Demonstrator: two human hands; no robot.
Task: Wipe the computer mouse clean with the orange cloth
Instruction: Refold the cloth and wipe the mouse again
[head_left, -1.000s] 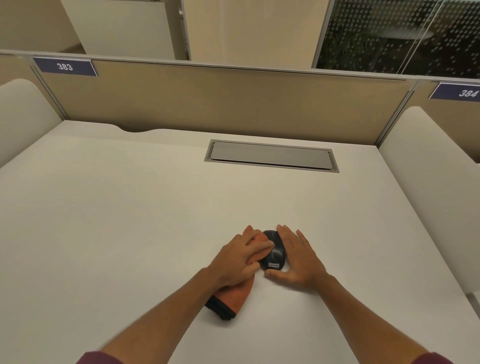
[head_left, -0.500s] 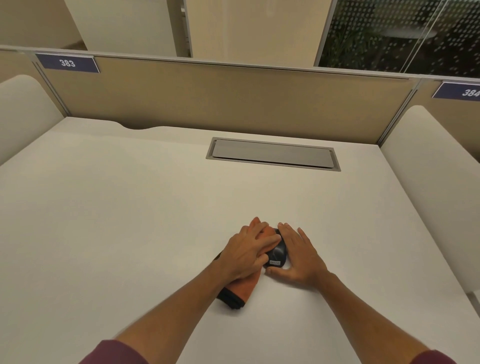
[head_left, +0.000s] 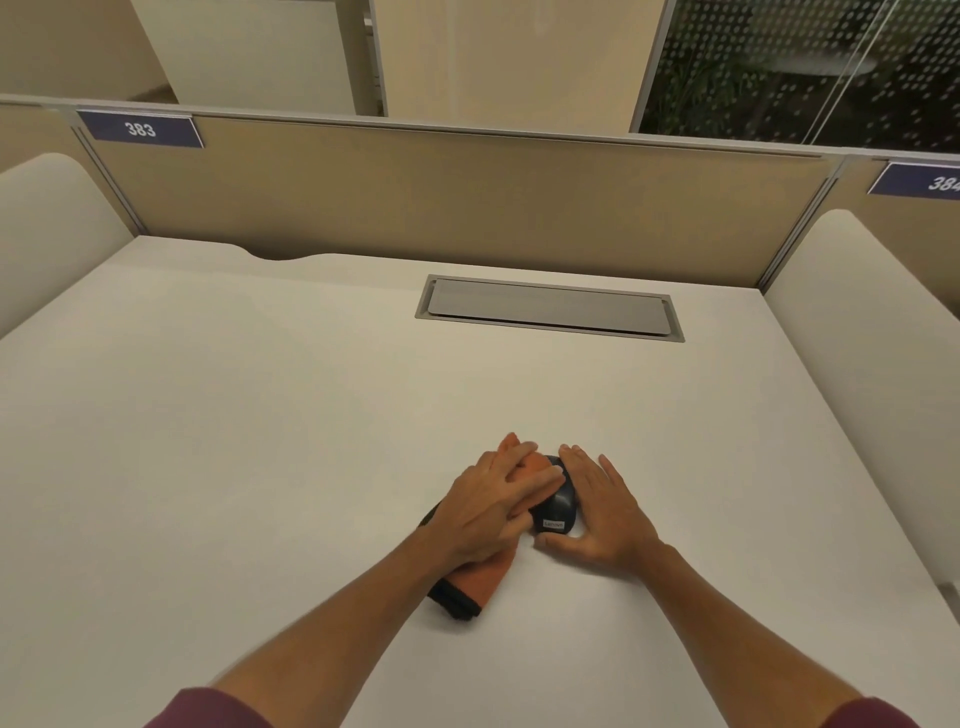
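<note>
A dark computer mouse (head_left: 560, 506) with a small label at its near end lies on the white desk (head_left: 260, 441). My right hand (head_left: 605, 512) cups its right side, thumb at the near end and fingers along the far side. My left hand (head_left: 493, 499) lies flat on the orange cloth (head_left: 480, 579) and presses it against the mouse's left and top side. The cloth has a dark edge at its near end and trails toward me under my wrist. Most of the mouse's left half is hidden by cloth and fingers.
A grey cable hatch (head_left: 550, 309) is set into the desk farther back. A beige partition (head_left: 467, 202) closes the far edge, with number plates 383 (head_left: 140, 129) and 384 (head_left: 935, 182). Curved white side panels (head_left: 857, 364) stand at the right and at the left (head_left: 47, 228).
My left hand and the cloth have slid forward over the mouse's left side, away from me. My right hand has kept its hold on the mouse.
</note>
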